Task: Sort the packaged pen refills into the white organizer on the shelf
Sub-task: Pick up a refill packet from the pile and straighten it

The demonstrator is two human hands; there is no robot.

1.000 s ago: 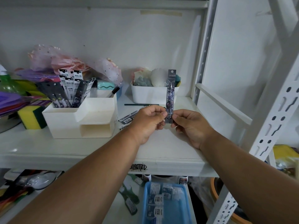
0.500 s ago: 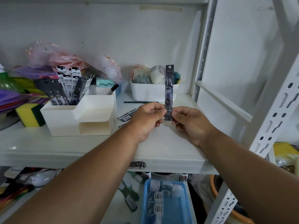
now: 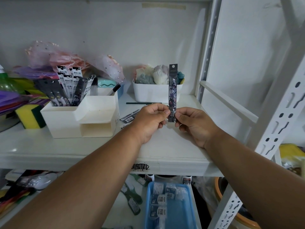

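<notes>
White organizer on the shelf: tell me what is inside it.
The white organizer holds upright packaged pen refills in its tall back-left compartment, white-labelled and dark ones. Their lower ends are hidden by the wall. The front tray looks empty; the lower slot's depth is not visible.

The lower end of the upright refill packet [image 3: 172, 90] is covered by the fingers [image 3: 165, 113] of both hands. More packets on the shelf [image 3: 99, 146] lie partly behind the left hand [image 3: 148, 120]. Print on the packets in the white organizer [image 3: 79, 119] is too small to read. The blue tray [image 3: 184, 210] below runs off the bottom edge.
</notes>
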